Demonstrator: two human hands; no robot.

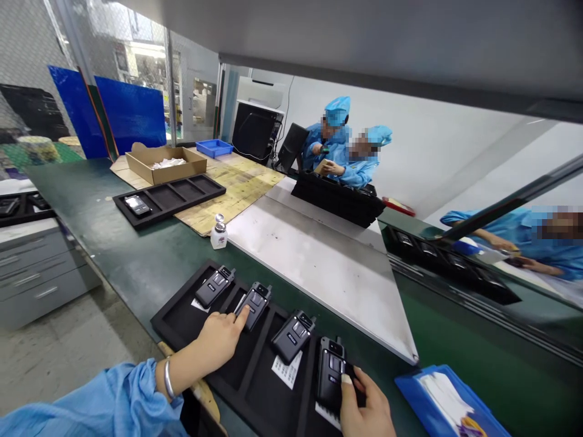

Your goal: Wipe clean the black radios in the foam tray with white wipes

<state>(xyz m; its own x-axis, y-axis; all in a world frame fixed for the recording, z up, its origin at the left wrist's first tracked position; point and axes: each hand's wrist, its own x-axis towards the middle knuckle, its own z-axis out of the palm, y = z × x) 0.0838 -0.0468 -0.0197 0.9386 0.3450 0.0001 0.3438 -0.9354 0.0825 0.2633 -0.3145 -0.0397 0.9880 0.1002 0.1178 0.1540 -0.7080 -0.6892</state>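
**Two hands on black handheld devices in a tray**

A black tray [177,321] lies near the front edge of a green bench [136,267]. It holds four black handheld devices in a row, one to each compartment.

The left hand [218,340], with a bangle at the wrist, is loosely curled, and only the index finger is stretched out. Its tip touches the near end of the second device [255,300]. This hand grips nothing.

The right hand [367,409] is closed around the fourth device [330,367], at the right end of the row. The thumb presses on the front face and the fingers wrap round the right side.

The first device [215,285] and third device [294,335] lie untouched.

Beyond the tray are a small white bottle [219,233] and a grey metal plate [319,261]. Co-workers [337,142] in blue sit further off.
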